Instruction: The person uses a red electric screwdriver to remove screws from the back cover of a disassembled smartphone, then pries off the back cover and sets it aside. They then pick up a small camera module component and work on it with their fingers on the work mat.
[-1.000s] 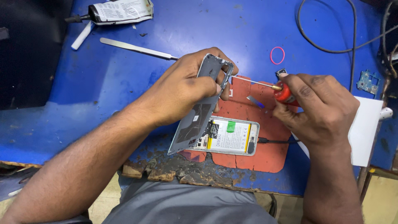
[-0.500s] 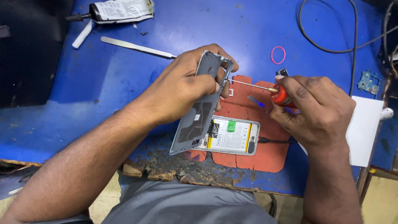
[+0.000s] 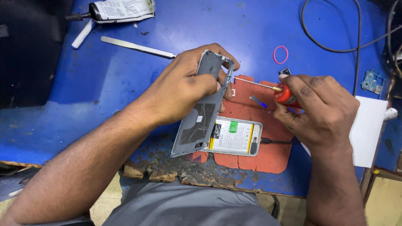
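Phone frame (image 3: 200,109) was already off the handset and held tilted in the left hand (image 3: 184,90), grip closed round its far end. Right hand (image 3: 320,111) gripped a red-handled screwdriver (image 3: 268,87), tip touching the frame's top right edge. Opened phone (image 3: 234,136), battery exposed, lay flat on the red mat (image 3: 268,157) near the bench (image 3: 83,83) edge. Disassembly judged well along; frame work unfinished.

Two hands (image 3: 184,90), one screwdriver (image 3: 268,87), one phone (image 3: 234,136), one back cover (image 3: 201,113).
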Motion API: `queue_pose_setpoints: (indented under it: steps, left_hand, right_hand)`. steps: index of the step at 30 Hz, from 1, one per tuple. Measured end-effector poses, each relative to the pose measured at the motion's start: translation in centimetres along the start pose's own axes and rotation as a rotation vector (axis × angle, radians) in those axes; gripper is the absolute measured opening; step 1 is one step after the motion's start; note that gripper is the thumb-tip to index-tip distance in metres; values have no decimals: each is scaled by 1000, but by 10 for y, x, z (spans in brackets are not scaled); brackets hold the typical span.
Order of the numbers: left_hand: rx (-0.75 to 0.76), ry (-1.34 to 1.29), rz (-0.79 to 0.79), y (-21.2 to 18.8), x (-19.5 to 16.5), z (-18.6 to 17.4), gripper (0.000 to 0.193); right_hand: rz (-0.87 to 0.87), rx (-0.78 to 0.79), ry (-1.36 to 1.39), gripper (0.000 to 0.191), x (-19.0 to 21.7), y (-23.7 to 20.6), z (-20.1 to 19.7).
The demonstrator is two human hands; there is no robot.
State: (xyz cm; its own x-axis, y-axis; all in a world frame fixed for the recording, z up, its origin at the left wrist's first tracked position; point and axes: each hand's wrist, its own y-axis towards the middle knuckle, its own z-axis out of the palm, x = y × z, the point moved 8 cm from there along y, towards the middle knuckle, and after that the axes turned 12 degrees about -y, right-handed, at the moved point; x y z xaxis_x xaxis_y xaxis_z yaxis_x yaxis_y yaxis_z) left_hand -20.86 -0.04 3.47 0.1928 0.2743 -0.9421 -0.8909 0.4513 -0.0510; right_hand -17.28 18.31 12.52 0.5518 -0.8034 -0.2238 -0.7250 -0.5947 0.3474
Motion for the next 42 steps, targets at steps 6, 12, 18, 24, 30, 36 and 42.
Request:
queue_pose_setpoints:
  steps: [6,12,18,24,30,36,42]
  left_hand:
    - [0,46,44,0,-2,-1,43]
    - [10,58,77,1,-4,-1,39]
    - [-5,74,72,0,-4,-3,43]
    - [19,-44,47,0,-3,-1,38]
    - [9,-107,52,1,-3,-4,39]
    - [-15,-256,7,0,-1,-4,41]
    - [-40,-292,11,1,-3,-5,41]
  right_hand:
    - [-9,5,8,44,1,3,-1]
    - [-19,-4,13,43,3,4,-3]
    - [-37,4,28,42,3,3,-2]
    - [-35,-6,22,40,4,2,-5]
    - [-37,-14,9,37,5,1,-3]
    - [-26,-36,6,37,5,2,-4]
    - [-20,-29,22,35,5,2,-4]
